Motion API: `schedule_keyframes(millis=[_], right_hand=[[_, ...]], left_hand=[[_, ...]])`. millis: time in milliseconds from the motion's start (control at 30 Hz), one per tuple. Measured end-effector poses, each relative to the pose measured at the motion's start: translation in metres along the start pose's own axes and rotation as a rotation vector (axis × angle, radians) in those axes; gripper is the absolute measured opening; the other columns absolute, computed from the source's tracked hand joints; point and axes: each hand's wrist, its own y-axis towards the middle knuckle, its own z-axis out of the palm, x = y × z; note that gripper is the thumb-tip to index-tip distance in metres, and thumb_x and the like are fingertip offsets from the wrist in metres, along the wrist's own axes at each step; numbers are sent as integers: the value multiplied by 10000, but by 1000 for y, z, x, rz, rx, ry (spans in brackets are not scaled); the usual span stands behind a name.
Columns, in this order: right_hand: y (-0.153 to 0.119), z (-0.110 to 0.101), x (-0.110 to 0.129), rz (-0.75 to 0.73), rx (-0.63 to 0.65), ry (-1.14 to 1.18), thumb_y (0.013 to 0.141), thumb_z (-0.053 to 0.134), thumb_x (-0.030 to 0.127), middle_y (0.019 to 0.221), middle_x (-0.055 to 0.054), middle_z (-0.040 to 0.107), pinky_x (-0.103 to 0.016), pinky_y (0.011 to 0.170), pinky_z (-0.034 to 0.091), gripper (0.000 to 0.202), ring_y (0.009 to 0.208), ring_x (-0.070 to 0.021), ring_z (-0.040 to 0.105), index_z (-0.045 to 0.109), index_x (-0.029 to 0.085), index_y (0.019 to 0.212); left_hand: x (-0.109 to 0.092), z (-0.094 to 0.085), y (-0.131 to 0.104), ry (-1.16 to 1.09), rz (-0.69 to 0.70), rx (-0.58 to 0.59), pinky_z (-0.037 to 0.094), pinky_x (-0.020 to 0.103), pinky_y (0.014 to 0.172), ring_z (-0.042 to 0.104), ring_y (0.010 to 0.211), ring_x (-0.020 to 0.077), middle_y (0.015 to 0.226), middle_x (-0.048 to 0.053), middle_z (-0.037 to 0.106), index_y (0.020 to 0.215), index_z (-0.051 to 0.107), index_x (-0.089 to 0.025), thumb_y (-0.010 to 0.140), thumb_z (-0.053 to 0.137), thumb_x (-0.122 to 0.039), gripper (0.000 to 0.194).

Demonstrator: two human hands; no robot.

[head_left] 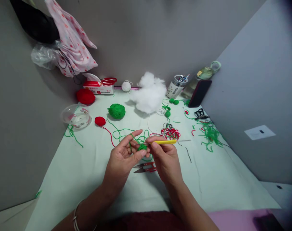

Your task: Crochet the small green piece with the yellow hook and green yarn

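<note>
Between the fingertips of my left hand (123, 157) is a small green crochet piece (142, 147), with green yarn looped over the raised index finger. My right hand (165, 158) grips a crochet hook (163, 142) by its yellow handle. The hook's metal tip points left and meets the top of the green piece; whether it passes through a stitch is too small to tell. Loose green yarn runs behind my hands towards a green yarn ball (117, 111). Below the piece, red-handled thread snips (145, 167) lie on the pale tablecloth (88, 179).
White stuffing (149, 93) sits at the back centre. A clear plastic bowl (75, 117) and red yarn balls (85, 96) are at left. Yarn scraps (210, 133), a leaning phone (200, 93), a pen holder (176, 86) and a bottle (203, 75) stand or lie at right.
</note>
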Motion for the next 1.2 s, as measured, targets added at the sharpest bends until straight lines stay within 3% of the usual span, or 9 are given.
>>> schedule_keyframes(millis=[233,400,500,800,900,1000,1067,1133,1200], right_hand=[[-1,0,1,-16,37,25,946,746,369,780,-4,712,-271,667,568,121,682,-132,646,819,274,958],[-5,7,4,-302,-34,-305,976,689,242,871,-25,739,-324,701,559,152,795,-178,676,828,304,969],[-8,12,4,-411,-76,-387,972,667,178,950,-26,795,-378,813,582,233,933,-217,709,828,343,1004],[-5,3,-8,-123,-68,-136,977,699,347,943,-36,777,-321,705,564,132,747,-165,661,815,286,994],[-7,5,-5,-189,-69,-227,991,675,318,920,-41,768,-339,689,568,142,754,-183,673,813,283,998],[-12,8,-1,-462,-31,-563,985,652,180,1021,-60,775,-385,764,586,256,916,-229,705,817,336,1103],[-14,8,1,-587,-3,-735,962,660,120,1117,-67,766,-403,804,587,357,994,-243,702,807,369,1171],[-13,6,3,-577,-30,-723,968,658,129,1084,-61,762,-407,798,579,337,956,-236,695,811,369,1150],[-10,3,6,-472,-82,-535,1001,634,178,937,-43,749,-394,761,559,255,853,-215,677,818,336,1079]], left_hand=[[4,-4,1,-15,5,-31,492,237,662,598,715,117,824,-7,671,1246,758,-204,830,838,-267,428],[5,-3,1,-37,6,-105,535,259,833,648,854,139,874,-16,683,1325,715,-239,777,878,-219,573],[4,-1,0,-37,9,-114,544,254,837,649,828,129,834,-35,660,1333,704,-234,750,898,-205,615],[3,-5,0,-80,-19,-59,547,248,794,658,812,135,809,-28,661,1301,722,-213,771,893,-215,557],[4,-5,0,-80,-8,-78,488,207,659,593,757,113,846,-10,664,1286,742,-217,803,875,-240,502],[5,-3,0,-136,-38,-76,414,179,570,494,668,83,817,-18,645,1278,750,-211,799,877,-237,496],[4,-2,1,-239,-138,-18,394,165,557,406,589,59,726,-46,585,1248,767,-190,783,880,-235,480],[1,-2,4,-353,-261,47,443,170,614,303,527,40,636,-83,492,1190,798,-165,770,878,-226,432],[-2,-4,6,-419,-313,74,502,207,720,249,505,33,597,-102,443,1129,825,-148,765,873,-204,371]])
